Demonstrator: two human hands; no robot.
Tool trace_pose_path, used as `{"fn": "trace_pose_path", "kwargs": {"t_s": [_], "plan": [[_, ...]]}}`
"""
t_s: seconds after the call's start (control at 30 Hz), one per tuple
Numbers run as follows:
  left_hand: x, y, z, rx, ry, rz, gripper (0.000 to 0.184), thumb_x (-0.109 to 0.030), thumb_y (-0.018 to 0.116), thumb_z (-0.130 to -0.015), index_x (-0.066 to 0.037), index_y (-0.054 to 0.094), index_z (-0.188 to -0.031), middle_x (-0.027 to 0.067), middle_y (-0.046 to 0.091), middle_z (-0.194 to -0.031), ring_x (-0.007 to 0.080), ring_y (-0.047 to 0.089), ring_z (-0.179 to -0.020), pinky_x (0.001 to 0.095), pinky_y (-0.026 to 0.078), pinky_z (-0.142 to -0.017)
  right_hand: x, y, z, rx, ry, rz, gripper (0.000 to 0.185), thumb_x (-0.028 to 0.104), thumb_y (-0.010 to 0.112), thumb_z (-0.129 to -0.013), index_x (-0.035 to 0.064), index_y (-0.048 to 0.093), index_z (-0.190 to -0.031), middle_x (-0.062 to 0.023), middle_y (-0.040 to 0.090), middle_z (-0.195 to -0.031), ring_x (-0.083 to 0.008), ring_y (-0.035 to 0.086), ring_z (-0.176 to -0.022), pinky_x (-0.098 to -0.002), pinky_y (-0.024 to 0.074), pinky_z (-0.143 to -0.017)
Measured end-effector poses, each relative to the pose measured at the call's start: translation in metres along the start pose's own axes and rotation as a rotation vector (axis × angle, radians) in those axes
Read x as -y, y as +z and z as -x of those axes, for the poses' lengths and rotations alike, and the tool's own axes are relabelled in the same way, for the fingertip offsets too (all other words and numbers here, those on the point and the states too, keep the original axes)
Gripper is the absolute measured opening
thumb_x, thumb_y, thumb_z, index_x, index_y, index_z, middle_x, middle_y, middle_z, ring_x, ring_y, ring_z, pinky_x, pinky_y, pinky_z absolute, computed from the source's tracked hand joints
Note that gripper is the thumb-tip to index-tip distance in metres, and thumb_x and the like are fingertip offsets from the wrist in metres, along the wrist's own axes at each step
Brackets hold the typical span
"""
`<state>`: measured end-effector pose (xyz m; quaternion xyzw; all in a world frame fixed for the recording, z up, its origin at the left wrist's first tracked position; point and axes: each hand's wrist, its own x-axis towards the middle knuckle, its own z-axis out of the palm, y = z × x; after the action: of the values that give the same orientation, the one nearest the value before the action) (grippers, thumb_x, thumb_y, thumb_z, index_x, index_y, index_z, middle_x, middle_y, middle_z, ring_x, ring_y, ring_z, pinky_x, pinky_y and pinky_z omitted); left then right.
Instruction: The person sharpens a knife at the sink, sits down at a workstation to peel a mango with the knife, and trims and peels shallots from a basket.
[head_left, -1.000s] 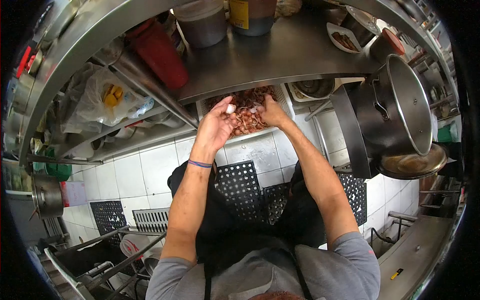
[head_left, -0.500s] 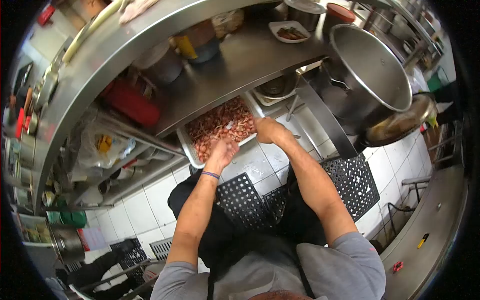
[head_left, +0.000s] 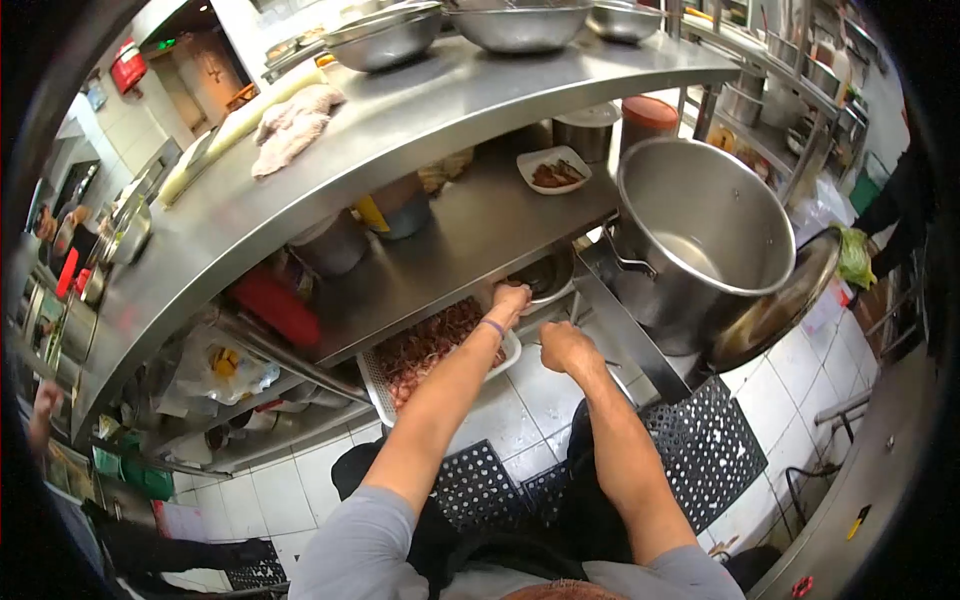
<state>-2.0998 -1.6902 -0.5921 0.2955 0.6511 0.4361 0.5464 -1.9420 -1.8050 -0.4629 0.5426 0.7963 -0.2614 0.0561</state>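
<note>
My left hand [head_left: 513,299], with a purple band at the wrist, reaches to the near edge of a metal bowl [head_left: 549,276] under the steel shelf. Its fingers are bent together; whatever they hold is hidden. Closer to me, my right hand [head_left: 568,347] is closed in a fist above the floor tiles. A thin piece sticks out behind it, too small to name. Left of both hands is a white plastic basket [head_left: 378,388] filled with small reddish shallots [head_left: 425,345], partly covered by my left forearm.
A big steel pot [head_left: 705,220] stands at the right, beside a large round metal lid [head_left: 785,310]. The steel shelf [head_left: 470,215] overhangs the basket. Black perforated mats [head_left: 705,450] lie on the tiles. Metal bowls [head_left: 520,28] stand on the upper counter.
My left hand has left the shallots and moved right and forward to the bowl. My right hand has shifted right and towards me, away from the basket. The camera view has tilted up.
</note>
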Motion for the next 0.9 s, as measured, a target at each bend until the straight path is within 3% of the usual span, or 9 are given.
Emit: {"fn": "trace_pose_path", "kwargs": {"t_s": [0.3, 0.4, 0.5, 0.53, 0.6, 0.63, 0.67, 0.73, 0.9], "plan": [[0.017, -0.023, 0.028, 0.193, 0.115, 0.344, 0.028, 0.004, 0.058, -0.088, 0.006, 0.052, -0.116, 0.0125, 0.058, -0.096, 0.0227, 0.064, -0.081, 0.0265, 0.056, -0.067, -0.009, 0.001, -0.010, -0.022, -0.016, 0.009, 0.034, 0.008, 0.052, -0.087, 0.0006, 0.063, -0.118, -0.0278, 0.063, -0.118, -0.0414, 0.062, -0.111, -0.0487, 0.0516, -0.094], [0.037, -0.078, 0.095, 0.329, 0.202, -0.299, 0.034, -0.011, 0.056, -0.092, -0.002, 0.058, -0.124, 0.0066, 0.067, -0.089, 0.0133, 0.063, -0.075, 0.0264, 0.050, -0.064, -0.013, 0.004, -0.013, -0.087, -0.055, -0.013, 0.030, 0.008, 0.053, -0.086, 0.0010, 0.067, -0.112, -0.0278, 0.065, -0.112, -0.0412, 0.064, -0.107, -0.0484, 0.0533, -0.091], [0.076, -0.150, 0.127, 0.492, 1.047, -1.041, 0.050, -0.040, 0.057, -0.095, -0.001, 0.059, -0.126, 0.0187, 0.070, -0.100, 0.0314, 0.067, -0.092, 0.0443, 0.052, -0.083, -0.024, 0.030, -0.037, -0.148, -0.105, 0.078, 0.026, 0.007, 0.055, -0.084, 0.0013, 0.071, -0.104, -0.0268, 0.067, -0.107, -0.0418, 0.066, -0.102, -0.0479, 0.0551, -0.087], [0.076, -0.173, 0.146, 0.657, 0.590, -1.152, 0.054, -0.043, 0.054, -0.095, -0.004, 0.057, -0.132, 0.0223, 0.069, -0.104, 0.0351, 0.067, -0.094, 0.0465, 0.051, -0.087, -0.024, 0.035, -0.042, -0.138, -0.110, 0.117, 0.028, 0.008, 0.056, -0.084, 0.0015, 0.071, -0.106, -0.0257, 0.068, -0.107, -0.0419, 0.066, -0.102, -0.0477, 0.0549, -0.087], [0.097, -0.223, 0.182, 0.493, 0.738, -1.410, 0.051, -0.041, 0.061, -0.090, -0.005, 0.060, -0.126, 0.0242, 0.067, -0.097, 0.0384, 0.066, -0.090, 0.0472, 0.050, -0.085, -0.016, 0.033, -0.037, -0.087, -0.034, 0.087, 0.029, 0.014, 0.059, -0.083, 0.0144, 0.073, -0.109, -0.0164, 0.069, -0.110, -0.0371, 0.065, -0.105, -0.0459, 0.0528, -0.091], [0.124, -0.250, 0.187, 0.356, 0.461, -1.486, 0.051, -0.042, 0.061, -0.089, -0.005, 0.062, -0.124, 0.0245, 0.068, -0.100, 0.0399, 0.065, -0.094, 0.0472, 0.050, -0.086, -0.016, 0.039, -0.037, -0.093, -0.048, 0.089, 0.029, 0.015, 0.059, -0.084, 0.0151, 0.073, -0.109, -0.0162, 0.069, -0.110, -0.0372, 0.066, -0.104, -0.0461, 0.0529, -0.091], [0.114, -0.260, 0.219, 0.264, 0.693, -1.530, 0.056, -0.040, 0.061, -0.088, -0.004, 0.058, -0.130, 0.0314, 0.063, -0.112, 0.0451, 0.062, -0.105, 0.0496, 0.047, -0.095, -0.018, 0.044, -0.042, -0.102, -0.065, 0.095, 0.029, 0.016, 0.059, -0.084, 0.0159, 0.073, -0.109, -0.0161, 0.069, -0.110, -0.0373, 0.066, -0.104, -0.0462, 0.0530, -0.091], [0.083, -0.273, 0.272, 0.293, 0.010, -1.529, 0.047, -0.043, 0.058, -0.089, -0.005, 0.069, -0.114, 0.0284, 0.066, -0.108, 0.0437, 0.063, -0.104, 0.0481, 0.047, -0.095, -0.017, 0.048, -0.048, -0.053, -0.042, 0.156, 0.028, 0.017, 0.060, -0.085, 0.0160, 0.073, -0.109, -0.0157, 0.069, -0.111, -0.0370, 0.065, -0.105, -0.0463, 0.0528, -0.091], [0.064, -0.285, 0.364, -0.029, 0.184, -1.245, 0.050, -0.050, 0.057, -0.090, -0.004, 0.073, -0.100, 0.0267, 0.068, -0.098, 0.0412, 0.065, -0.095, 0.0490, 0.050, -0.087, -0.010, 0.041, -0.041, -0.073, -0.037, 0.141, 0.029, 0.017, 0.059, -0.084, 0.0140, 0.072, -0.110, -0.0164, 0.069, -0.113, -0.0375, 0.065, -0.106, -0.0465, 0.0527, -0.091]]}}
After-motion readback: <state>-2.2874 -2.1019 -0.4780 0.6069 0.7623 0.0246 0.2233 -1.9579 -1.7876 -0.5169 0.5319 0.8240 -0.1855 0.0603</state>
